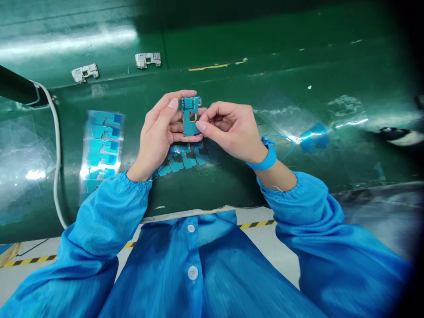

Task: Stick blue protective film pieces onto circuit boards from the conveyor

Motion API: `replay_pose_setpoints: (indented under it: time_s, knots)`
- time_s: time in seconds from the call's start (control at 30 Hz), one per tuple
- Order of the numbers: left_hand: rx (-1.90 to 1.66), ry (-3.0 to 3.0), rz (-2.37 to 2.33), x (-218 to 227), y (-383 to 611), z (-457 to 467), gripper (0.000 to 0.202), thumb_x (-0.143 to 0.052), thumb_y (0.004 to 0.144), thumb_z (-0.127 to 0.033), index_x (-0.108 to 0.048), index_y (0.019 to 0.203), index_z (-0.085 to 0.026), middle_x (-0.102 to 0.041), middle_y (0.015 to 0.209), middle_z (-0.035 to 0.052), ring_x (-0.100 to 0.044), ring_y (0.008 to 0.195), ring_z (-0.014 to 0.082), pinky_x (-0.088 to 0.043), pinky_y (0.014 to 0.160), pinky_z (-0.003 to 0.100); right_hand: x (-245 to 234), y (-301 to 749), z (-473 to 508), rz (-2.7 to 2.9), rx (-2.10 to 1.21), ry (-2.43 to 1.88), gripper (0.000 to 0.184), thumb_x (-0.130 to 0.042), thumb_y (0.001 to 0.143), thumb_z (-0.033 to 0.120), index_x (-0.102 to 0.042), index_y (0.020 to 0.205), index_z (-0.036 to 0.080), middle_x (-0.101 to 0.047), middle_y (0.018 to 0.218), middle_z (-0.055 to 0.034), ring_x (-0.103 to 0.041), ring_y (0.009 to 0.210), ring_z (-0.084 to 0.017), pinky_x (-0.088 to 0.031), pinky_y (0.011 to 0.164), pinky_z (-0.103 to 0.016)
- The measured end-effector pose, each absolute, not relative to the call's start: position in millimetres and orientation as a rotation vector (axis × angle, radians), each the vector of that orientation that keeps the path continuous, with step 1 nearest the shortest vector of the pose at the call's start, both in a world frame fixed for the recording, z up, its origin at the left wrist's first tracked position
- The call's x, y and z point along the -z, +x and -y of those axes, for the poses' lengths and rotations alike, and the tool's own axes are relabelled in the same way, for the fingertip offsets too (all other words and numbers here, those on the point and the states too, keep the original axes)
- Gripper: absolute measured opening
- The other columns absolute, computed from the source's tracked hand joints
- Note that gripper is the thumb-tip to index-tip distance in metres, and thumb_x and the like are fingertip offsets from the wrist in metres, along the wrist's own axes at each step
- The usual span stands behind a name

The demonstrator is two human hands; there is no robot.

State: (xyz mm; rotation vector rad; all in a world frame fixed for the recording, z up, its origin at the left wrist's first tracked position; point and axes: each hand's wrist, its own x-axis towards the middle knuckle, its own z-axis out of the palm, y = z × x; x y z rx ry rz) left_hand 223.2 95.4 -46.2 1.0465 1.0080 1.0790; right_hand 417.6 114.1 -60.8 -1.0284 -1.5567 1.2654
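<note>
A small blue-green circuit board (190,128) is held upright above the bench, between my two hands. My left hand (162,121) grips it from the left, with fingers behind and along its top and bottom edges. The thumb and forefinger of my right hand (228,128) pinch at the board's right side; whether something small is between those fingertips is hidden. Just below the hands lies a strip of blue cut-out pieces (183,160), partly covered by my left wrist. A blue wrist strap (266,157) circles my right wrist.
Two metal-shielded boards (148,60) lie at the back left of the green bench (281,88). A clear sheet of blue cut-out stickers (102,148) lies on the left, near a white cable (57,154). Clear film with a blue piece (314,138) lies on the right.
</note>
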Motion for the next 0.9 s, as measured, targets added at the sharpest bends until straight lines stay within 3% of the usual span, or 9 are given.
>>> replay_pose_setpoints:
  time_s: [0.2, 0.5, 0.73, 0.9]
  knots:
    - [-1.082, 1.024, -0.986, 45.2, 222.5, -95.4, 0.048, -0.058, 0.109, -0.064, -0.073, 0.137, -0.029, -0.086, 0.125, 0.0075, -0.086, 0.108, 0.0289, -0.074, 0.075, 0.033, 60.4, 418.2, -113.8, 1.559, -1.255, -1.009, 0.041, -0.094, 0.088, 0.056, -0.072, 0.082, 0.023, -0.070, 0.083, -0.0034, -0.076, 0.101, -0.024, -0.069, 0.092, -0.038]
    - [-1.063, 1.048, -1.013, 47.9, 222.3, -95.5, 0.060, -0.055, 0.107, -0.074, -0.071, 0.145, -0.031, -0.085, 0.129, 0.0073, -0.084, 0.116, 0.0307, -0.074, 0.082, 0.035, 60.1, 418.3, -113.9, 1.564, -1.255, -1.019, 0.039, -0.094, 0.087, 0.053, -0.071, 0.082, 0.023, -0.069, 0.082, -0.0035, -0.078, 0.106, -0.027, -0.069, 0.085, -0.035]
    - [-1.066, 1.050, -0.994, 44.4, 221.3, -94.5, 0.048, -0.057, 0.110, -0.064, -0.072, 0.138, -0.028, -0.084, 0.131, 0.0087, -0.084, 0.117, 0.0314, -0.075, 0.085, 0.038, 60.2, 418.4, -113.1, 1.572, -1.233, -1.009, 0.034, -0.093, 0.088, 0.048, -0.071, 0.082, 0.022, -0.070, 0.081, -0.0036, -0.077, 0.101, -0.025, -0.068, 0.084, -0.035]
    - [-1.089, 1.072, -1.007, 46.2, 223.0, -94.3, 0.051, -0.052, 0.111, -0.067, -0.071, 0.141, -0.029, -0.084, 0.127, 0.0073, -0.083, 0.122, 0.0327, -0.074, 0.088, 0.040, 59.6, 418.8, -113.5, 1.575, -1.246, -1.017, 0.031, -0.092, 0.088, 0.044, -0.071, 0.082, 0.022, -0.071, 0.082, -0.0037, -0.079, 0.107, -0.027, -0.068, 0.082, -0.033]
